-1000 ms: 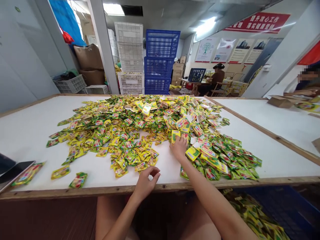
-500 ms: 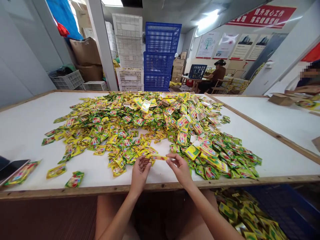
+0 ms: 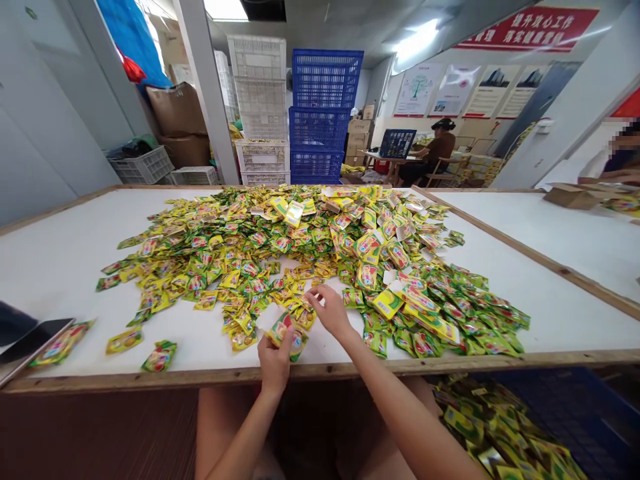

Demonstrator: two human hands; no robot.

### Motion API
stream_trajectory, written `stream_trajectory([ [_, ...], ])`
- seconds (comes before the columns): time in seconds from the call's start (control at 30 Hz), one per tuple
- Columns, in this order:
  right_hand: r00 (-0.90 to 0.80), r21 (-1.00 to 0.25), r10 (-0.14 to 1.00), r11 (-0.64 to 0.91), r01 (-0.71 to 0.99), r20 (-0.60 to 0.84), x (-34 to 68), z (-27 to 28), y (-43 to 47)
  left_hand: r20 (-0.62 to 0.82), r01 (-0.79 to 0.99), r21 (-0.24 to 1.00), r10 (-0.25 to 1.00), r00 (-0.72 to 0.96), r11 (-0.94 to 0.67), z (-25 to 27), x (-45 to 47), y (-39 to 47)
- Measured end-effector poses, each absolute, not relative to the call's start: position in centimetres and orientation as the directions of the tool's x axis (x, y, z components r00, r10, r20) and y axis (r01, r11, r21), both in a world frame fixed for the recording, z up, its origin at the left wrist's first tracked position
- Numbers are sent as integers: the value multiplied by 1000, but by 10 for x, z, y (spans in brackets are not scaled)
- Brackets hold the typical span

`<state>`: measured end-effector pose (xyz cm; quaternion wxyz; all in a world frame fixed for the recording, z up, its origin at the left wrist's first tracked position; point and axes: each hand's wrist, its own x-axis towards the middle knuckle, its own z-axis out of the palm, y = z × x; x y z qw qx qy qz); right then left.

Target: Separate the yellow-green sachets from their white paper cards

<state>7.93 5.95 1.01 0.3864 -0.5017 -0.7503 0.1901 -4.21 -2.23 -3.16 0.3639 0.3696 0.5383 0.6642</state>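
My left hand [image 3: 274, 361] is closed around a small yellow-and-green carton [image 3: 278, 325] just above the table's front edge. The carton's white flap sticks up on its left side. A round-printed sachet [image 3: 299, 343] lies right beside this hand; whether the fingers touch it I cannot tell. My right hand [image 3: 330, 312] reaches over the yellow sachets [image 3: 300, 313] with its fingertips pinched together. What they hold, if anything, is too small to make out. Beyond both hands spreads a large heap of yellow and green sachets [image 3: 200, 257].
Folded cartons [image 3: 417, 300] lie on the sachets at right. A phone [image 3: 37, 340] rests at far left beside loose sachets [image 3: 160, 356]. A wooden strip [image 3: 525, 257] divides the white table. Below right, a blue crate [image 3: 565, 400] stands by filled packs. Two people work farther off.
The carton, held flat between both hands before, is now opened out in my left hand, lower down. My right hand has let go and moved left toward the yellow sachets.
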Motion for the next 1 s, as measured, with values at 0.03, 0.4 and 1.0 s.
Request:
stream_trajectory([
  [0.03,-180,-623,916,378,686,357,75,1,68,86,-110,981,861,-501,-162,-30,-43,-23],
  [0.4,-205,-534,943,318,784,260,94,-24,65,58,-155,977,889,-453,-143,-27,-46,-20],
  [1.0,-295,-345,935,348,871,199,183,7,104,56,-72,995,976,-212,-73,-29,-48,-15],
])
